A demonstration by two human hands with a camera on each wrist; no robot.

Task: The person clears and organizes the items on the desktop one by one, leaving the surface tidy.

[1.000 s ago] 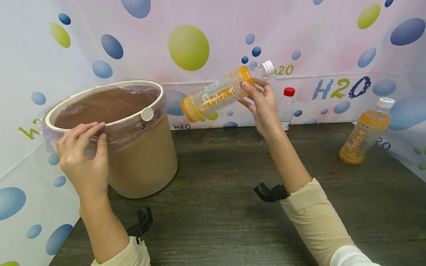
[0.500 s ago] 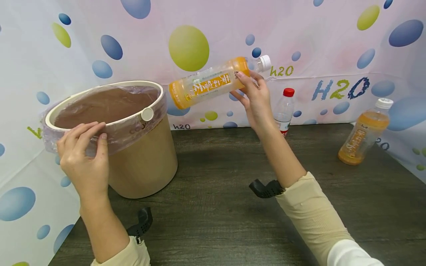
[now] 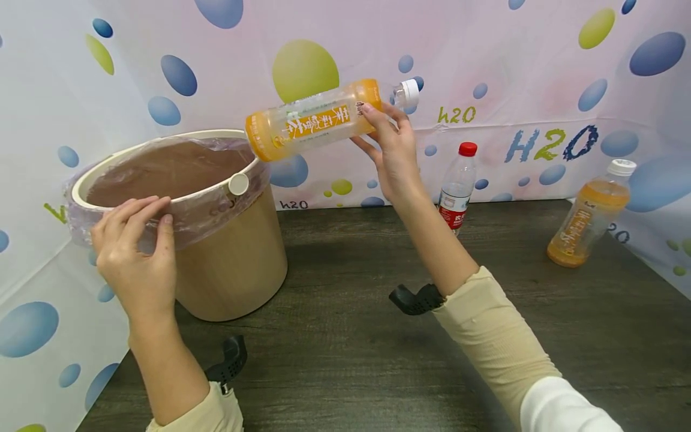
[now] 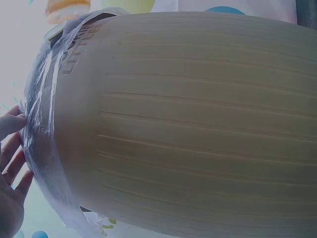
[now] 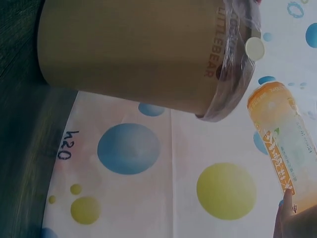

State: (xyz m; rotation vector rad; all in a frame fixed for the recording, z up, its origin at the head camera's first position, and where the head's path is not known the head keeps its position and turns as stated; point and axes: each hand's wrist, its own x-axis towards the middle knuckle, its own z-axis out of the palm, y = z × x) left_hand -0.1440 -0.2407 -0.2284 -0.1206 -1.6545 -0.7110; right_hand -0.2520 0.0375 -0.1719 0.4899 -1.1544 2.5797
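Observation:
My right hand [image 3: 394, 147] grips a clear bottle with orange bands and a white cap [image 3: 318, 123] near its neck. The bottle lies almost level, with its base just above the right side of the bin's rim. The tan trash bin [image 3: 232, 258] stands upright, lined with a thin clear bag [image 3: 189, 225] folded over the rim. My left hand [image 3: 137, 258] rests its fairly straight fingertips on the near rim, over the bag. In the left wrist view, the fingertips [image 4: 27, 181] touch the bag's edge. The right wrist view shows only the bottle's lower part and a fingertip.
A clear bottle with a red cap [image 3: 459, 186] stands behind my right forearm. Another orange-banded bottle with a white cap [image 3: 591, 213] stands at the right. Both are on the dark wooden table [image 3: 345, 348]. A dotted backdrop [image 3: 378, 36] rises behind.
My right hand has carried the orange-banded bottle left toward the bin, and the bottle has turned closer to level. More of the red-capped bottle shows. The left hand keeps its place.

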